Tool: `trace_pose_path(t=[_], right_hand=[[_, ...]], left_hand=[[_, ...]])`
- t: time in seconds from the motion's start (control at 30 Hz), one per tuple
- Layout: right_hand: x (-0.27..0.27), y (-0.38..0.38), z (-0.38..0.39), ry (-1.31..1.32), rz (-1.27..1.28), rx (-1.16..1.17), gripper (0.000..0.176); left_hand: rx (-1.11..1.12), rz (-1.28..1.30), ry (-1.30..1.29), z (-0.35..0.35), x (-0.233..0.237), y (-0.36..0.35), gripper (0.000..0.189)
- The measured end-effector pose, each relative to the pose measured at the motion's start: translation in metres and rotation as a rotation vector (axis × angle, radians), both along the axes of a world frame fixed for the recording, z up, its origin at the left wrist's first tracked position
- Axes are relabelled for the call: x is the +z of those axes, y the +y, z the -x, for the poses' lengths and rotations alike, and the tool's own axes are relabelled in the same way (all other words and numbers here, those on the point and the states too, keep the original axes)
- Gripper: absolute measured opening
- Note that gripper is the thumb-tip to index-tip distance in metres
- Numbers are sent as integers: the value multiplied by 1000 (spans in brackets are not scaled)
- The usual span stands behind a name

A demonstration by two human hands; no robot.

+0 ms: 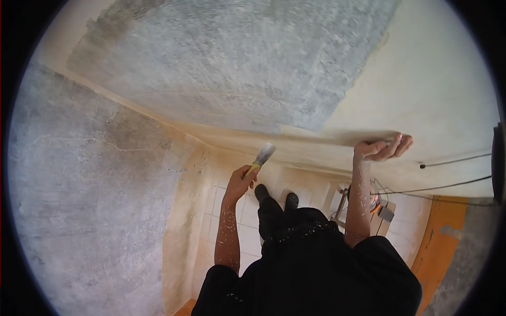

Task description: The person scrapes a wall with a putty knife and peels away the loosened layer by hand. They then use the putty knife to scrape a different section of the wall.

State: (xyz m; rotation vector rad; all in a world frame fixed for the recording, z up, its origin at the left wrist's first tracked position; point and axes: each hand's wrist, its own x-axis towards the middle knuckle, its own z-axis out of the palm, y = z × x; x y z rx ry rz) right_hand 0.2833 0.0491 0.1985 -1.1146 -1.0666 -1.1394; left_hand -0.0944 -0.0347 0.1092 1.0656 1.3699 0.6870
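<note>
My left hand [242, 181] is closed round the yellow handle of a putty knife [262, 157], its broad metal blade pointing up toward the wall in front. At the right, my right hand [383, 147] is raised beside the pale part of the front wall [421, 95], fingers loosely bent and holding nothing. Above both hands, a large grey patch of that wall [253, 63] shows a rough bare surface bordered by cream paint. Small pale flakes cling to both forearms and the black clothing.
A second wall [89, 200], mostly bare grey, meets the front one at a corner on the left. Below are white floor tiles [247, 216] and my dark shoes [291, 200]. Dark cables [453, 184] cross at the right, near a grey box-shaped item [386, 213] and an orange panel [440, 231].
</note>
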Motion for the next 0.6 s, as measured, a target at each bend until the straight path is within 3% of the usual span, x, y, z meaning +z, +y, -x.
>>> trace_pose_path(t=[0.13, 0.17, 0.27, 0.43, 0.53, 0.6], right_hand=[[1, 5, -3, -6, 46, -17, 48], [2, 4, -1, 4, 52, -3, 48], [3, 3, 3, 48, 67, 55, 49], [2, -2, 5, 110, 132, 18, 48], [3, -12, 18, 214, 225, 45, 50], [15, -13, 31, 288, 233, 49, 50]], left_hand=[[32, 246, -67, 1, -2, 5, 46], [-67, 170, -79, 3, -9, 5, 53], [-82, 192, -175, -3, -30, 9, 53], [-373, 384, -116, -4, 11, 29, 55], [-432, 234, -83, 13, -8, 44, 53], [-373, 292, -103, 26, -11, 58, 50]])
